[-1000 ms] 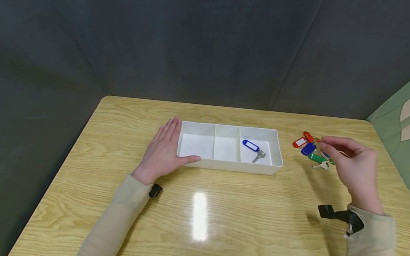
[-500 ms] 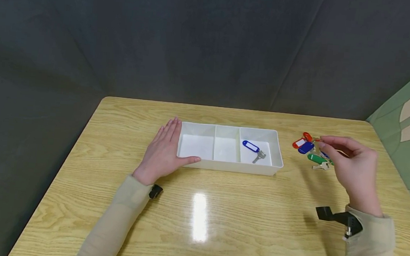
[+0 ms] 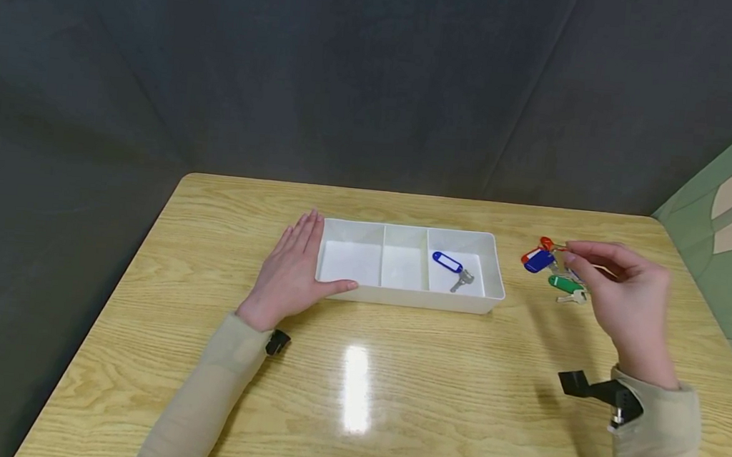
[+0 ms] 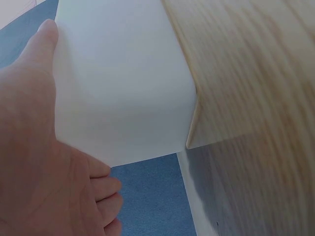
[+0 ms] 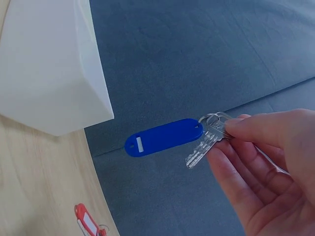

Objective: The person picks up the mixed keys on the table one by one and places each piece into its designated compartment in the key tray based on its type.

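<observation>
My right hand (image 3: 632, 296) pinches a key (image 5: 204, 145) by its head between thumb and fingers. From the key's ring a blue key tag (image 5: 165, 137) hangs out to the left, above the small pile of tagged keys. My left hand (image 3: 288, 272) lies with straight fingers along the left end of a white three-compartment tray (image 3: 408, 298), its thumb over the front rim. Inside the tray's right compartment lies a key (image 3: 464, 279) with a blue-rimmed tag (image 3: 447, 262).
On the wooden table (image 3: 457, 379), right of the tray, red tags (image 3: 547, 243), a green tag (image 3: 564, 283) and a loose-lying key (image 3: 571, 297) sit close together, partly covered by the right hand. A dark cloth (image 3: 352, 77) rises behind the table's far edge.
My right hand has shifted slightly left, carrying the blue-tagged key left over the red tags. The left hand and the tray have stayed in place.
</observation>
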### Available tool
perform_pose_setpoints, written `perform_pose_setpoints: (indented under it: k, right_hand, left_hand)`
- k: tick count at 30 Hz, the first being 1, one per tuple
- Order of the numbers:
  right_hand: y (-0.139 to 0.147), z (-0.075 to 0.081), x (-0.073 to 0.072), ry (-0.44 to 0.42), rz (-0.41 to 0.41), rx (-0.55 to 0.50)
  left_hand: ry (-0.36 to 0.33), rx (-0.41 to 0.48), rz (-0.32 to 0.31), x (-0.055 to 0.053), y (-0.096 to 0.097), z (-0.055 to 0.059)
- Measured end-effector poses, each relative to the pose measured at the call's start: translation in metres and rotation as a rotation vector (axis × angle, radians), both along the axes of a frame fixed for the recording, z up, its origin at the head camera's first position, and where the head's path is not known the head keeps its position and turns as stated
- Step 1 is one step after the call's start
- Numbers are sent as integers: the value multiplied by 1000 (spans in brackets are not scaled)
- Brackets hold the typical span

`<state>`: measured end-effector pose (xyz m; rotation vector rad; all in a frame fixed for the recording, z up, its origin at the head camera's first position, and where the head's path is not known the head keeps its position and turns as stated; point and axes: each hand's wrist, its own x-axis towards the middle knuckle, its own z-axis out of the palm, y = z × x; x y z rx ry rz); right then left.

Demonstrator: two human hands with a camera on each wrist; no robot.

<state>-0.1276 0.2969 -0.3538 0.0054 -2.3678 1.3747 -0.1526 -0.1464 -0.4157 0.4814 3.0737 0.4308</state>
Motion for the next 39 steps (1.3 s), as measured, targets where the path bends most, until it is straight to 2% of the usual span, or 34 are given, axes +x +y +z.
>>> perform_pose_setpoints:
  k: [12,24,39]
  right_hand:
    - [-7,5,1,19,-9,-26]
    - [-12,2,-3,23,-6,-30]
    - [-24,3,-5,45,61,-59]
  left_hand:
    - [-2,-8,0,0,0,0]
    - [-5,-1,2,0,0,1]
    - [13,-11,-3,1,0,0]
